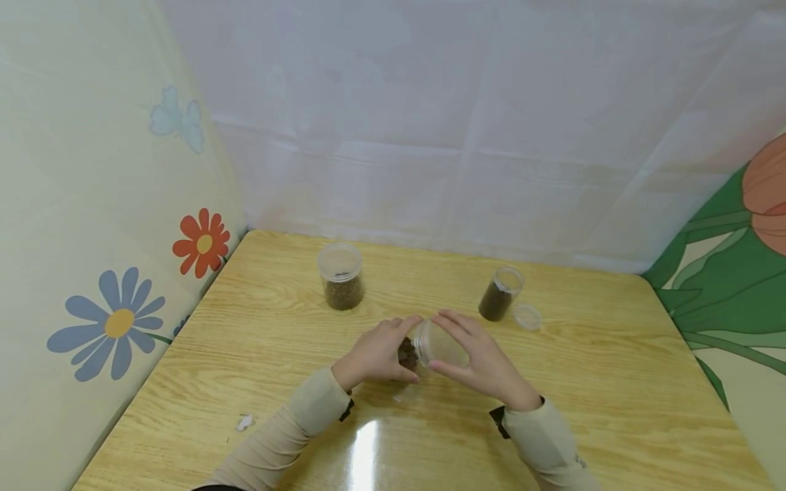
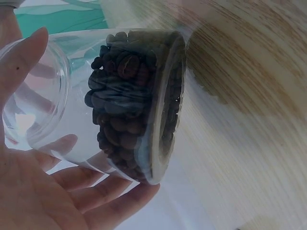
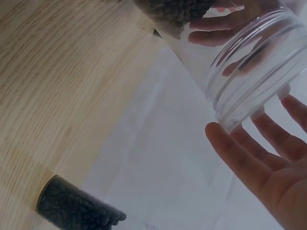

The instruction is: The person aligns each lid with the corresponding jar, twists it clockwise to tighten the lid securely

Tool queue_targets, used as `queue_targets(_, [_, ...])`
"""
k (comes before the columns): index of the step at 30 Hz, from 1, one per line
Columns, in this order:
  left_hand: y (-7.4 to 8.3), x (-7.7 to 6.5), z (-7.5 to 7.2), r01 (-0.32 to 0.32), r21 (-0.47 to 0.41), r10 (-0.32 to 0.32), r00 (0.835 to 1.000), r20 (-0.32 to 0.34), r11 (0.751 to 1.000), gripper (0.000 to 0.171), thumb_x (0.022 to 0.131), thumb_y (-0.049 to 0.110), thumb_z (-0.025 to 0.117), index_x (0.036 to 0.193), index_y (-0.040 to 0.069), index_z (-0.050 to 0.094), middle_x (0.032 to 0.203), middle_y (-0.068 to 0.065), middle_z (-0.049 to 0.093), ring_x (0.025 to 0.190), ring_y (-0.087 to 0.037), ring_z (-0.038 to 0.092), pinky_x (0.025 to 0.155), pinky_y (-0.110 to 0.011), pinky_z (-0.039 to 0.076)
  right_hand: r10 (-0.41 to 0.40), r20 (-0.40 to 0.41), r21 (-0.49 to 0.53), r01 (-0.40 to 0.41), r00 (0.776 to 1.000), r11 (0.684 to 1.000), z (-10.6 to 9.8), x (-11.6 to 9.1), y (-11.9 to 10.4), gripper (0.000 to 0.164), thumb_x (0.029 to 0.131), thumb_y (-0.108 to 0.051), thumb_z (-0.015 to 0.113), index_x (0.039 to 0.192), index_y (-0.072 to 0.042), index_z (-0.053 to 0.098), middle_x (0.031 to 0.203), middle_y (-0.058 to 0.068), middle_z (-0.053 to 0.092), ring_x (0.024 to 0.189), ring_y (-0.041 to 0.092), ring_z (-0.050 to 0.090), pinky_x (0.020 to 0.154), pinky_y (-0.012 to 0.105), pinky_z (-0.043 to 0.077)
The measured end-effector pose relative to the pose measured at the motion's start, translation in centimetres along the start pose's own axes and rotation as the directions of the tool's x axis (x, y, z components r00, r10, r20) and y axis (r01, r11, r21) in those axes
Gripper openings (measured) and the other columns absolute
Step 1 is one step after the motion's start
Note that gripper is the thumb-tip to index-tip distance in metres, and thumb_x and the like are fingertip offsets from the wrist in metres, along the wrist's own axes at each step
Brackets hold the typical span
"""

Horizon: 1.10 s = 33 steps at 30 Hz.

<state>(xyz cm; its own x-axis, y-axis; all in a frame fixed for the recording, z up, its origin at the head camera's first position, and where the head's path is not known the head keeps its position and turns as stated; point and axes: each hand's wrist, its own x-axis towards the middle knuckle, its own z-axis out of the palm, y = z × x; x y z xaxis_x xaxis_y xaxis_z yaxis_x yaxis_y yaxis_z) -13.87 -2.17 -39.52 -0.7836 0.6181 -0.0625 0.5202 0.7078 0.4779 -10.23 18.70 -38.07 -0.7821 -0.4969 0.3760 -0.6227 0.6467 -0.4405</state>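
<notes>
A clear plastic jar [image 2: 81, 57] with a layer of dark brown coffee beans [image 2: 120, 105] at its bottom is between my two hands. My left hand [image 1: 382, 351] grips the jar's body, thumb on one side and fingers on the other. Around the ringed neck [image 3: 259, 62] at the jar's other end, my right hand [image 1: 475, 354] spreads its thumb and fingers, with fingertips right at the rim. In the head view the jar tilts, its mouth end toward the right hand. Part of the jar is hidden behind the fingers.
A wide clear jar [image 1: 341, 290] of brown grains stands at the back left of the wooden table [image 1: 602, 382]. A narrower jar [image 1: 496, 300] of dark contents stands at the right, beside a clear round lid [image 1: 527, 316]. A white scrap [image 1: 244, 423] lies at the front left.
</notes>
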Motion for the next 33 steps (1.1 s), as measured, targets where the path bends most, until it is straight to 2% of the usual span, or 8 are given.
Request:
queue_targets(8, [-0.06,0.06,0.18,-0.002,0.016,0.002,1.0,0.003,1.0,0.098,0.063,0.044,0.081,0.141,0.014,0.029,0.128,-0.015,0.048,0.111,-0.032,0.049,0.081,-0.049,0.046,0.014,0.026,-0.01,-0.014,1.0,1.0,0.28,0.02,0.03,0.071,0.079,-0.043,0.067,0.135,-0.008,0.042,0.136,0.013,0.041,0.121,0.033,0.04,0.094,0.053,0.036])
queue_targets(20, [0.05,-0.06,0.15,-0.01,0.018,0.01,1.0,-0.007,1.0,0.098,0.062,0.043,0.081,0.141,0.014,0.03,0.127,-0.014,0.049,0.11,-0.03,0.05,0.081,-0.047,0.047,-0.008,0.004,-0.013,0.008,1.0,1.0,0.49,-0.02,-0.08,0.071,0.079,-0.044,0.066,0.134,-0.006,0.043,0.136,0.015,0.041,0.12,0.036,0.041,0.091,0.054,0.039])
queue_targets(33, [0.22,0.07,0.38,-0.019,0.048,0.02,1.0,-0.021,0.999,0.098,0.061,0.043,0.082,0.14,0.016,0.031,0.126,-0.014,0.05,0.109,-0.031,0.05,0.079,-0.047,0.048,0.042,0.005,0.014,-0.042,0.999,0.999,0.62,-0.21,-0.36,0.072,0.076,-0.036,0.072,0.135,-0.007,0.042,0.135,0.015,0.042,0.12,0.035,0.041,0.092,0.054,0.038])
